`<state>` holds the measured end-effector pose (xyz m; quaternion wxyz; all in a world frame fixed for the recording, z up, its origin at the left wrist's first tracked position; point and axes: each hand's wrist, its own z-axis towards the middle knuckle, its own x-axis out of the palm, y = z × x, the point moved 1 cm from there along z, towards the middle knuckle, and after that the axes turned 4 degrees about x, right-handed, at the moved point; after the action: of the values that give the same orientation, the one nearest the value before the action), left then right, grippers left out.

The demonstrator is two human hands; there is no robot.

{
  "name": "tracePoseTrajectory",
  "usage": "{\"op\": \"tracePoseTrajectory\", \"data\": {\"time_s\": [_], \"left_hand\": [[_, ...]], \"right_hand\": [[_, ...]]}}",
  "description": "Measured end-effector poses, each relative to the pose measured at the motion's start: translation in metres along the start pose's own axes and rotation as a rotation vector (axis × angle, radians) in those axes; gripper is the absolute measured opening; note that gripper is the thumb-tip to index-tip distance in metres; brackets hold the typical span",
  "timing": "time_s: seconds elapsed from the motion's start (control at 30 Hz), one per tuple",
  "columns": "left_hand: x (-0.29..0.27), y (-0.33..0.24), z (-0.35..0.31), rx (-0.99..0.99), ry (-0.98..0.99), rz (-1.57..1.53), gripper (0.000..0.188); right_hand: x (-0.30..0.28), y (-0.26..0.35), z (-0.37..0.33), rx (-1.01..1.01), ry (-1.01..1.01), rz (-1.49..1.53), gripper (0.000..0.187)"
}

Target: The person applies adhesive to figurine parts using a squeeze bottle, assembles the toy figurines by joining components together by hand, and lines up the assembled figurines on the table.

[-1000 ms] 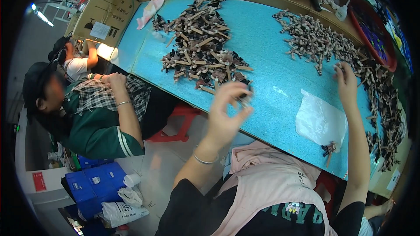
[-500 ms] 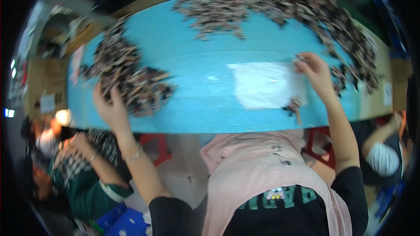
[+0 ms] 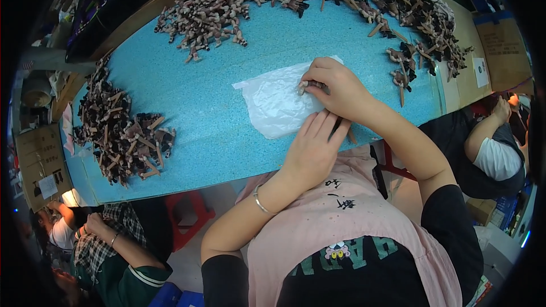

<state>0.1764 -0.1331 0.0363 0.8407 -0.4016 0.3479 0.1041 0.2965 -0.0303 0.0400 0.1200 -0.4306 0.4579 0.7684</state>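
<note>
My right hand [image 3: 340, 88] is closed over the clear plastic bag [image 3: 270, 105], pinching a small painted figure [image 3: 310, 84] between thumb and fingertips. Just below it, my left hand [image 3: 314, 148] rests at the bag's near edge with its fingers bent down close together. Something dark shows between its thumb and forefinger, mostly covered, so I cannot make it out. A thin brown stick-like end [image 3: 352, 135] pokes out beside that thumb. The bag lies flat on the blue table mat [image 3: 210, 96].
A pile of dark figures with brown stick-like parts [image 3: 128, 136] lies at the left. Paler pieces [image 3: 210, 14] and more dark figures [image 3: 421, 40] line the far and right edges. Cardboard boxes [image 3: 503, 51] stand past both table ends. Other people sit at left and right, near red stools [image 3: 190, 216].
My left hand has moved from the left pile to the bag's near edge. My right hand has come leftward over the bag with the small figure. The whole view has tilted.
</note>
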Motion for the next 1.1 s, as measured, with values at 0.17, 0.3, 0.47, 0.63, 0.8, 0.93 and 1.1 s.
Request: {"op": "tracePoseTrajectory", "data": {"time_s": [0.17, 0.3, 0.47, 0.63, 0.8, 0.93, 1.1], "left_hand": [[0.018, 0.002, 0.017, -0.040, 0.157, 0.000, 0.051], [0.014, 0.003, 0.016, -0.033, 0.134, 0.125, 0.055], [0.004, -0.002, 0.008, -0.012, 0.167, 0.167, 0.053], [-0.012, -0.002, -0.018, -0.172, 0.126, -0.010, 0.057], [-0.037, -0.012, -0.061, -0.451, -0.028, -0.224, 0.057], [-0.038, -0.006, -0.063, -0.577, 0.001, -0.356, 0.054], [-0.035, -0.008, -0.052, -0.578, -0.053, -0.259, 0.053]], "right_hand": [[-0.010, -0.015, -0.015, 0.178, -0.075, 0.189, 0.010], [-0.024, -0.011, -0.021, 0.338, -0.095, 0.528, 0.021], [-0.029, -0.012, -0.038, 0.485, -0.131, 0.861, 0.023], [-0.018, -0.009, -0.050, 0.540, -0.061, 1.123, 0.030], [-0.004, 0.019, -0.062, 0.573, -0.005, 1.164, 0.025], [-0.007, 0.039, -0.076, 0.480, 0.084, 0.993, 0.019], [-0.007, 0.053, -0.085, 0.316, 0.218, 0.744, 0.024]]}}
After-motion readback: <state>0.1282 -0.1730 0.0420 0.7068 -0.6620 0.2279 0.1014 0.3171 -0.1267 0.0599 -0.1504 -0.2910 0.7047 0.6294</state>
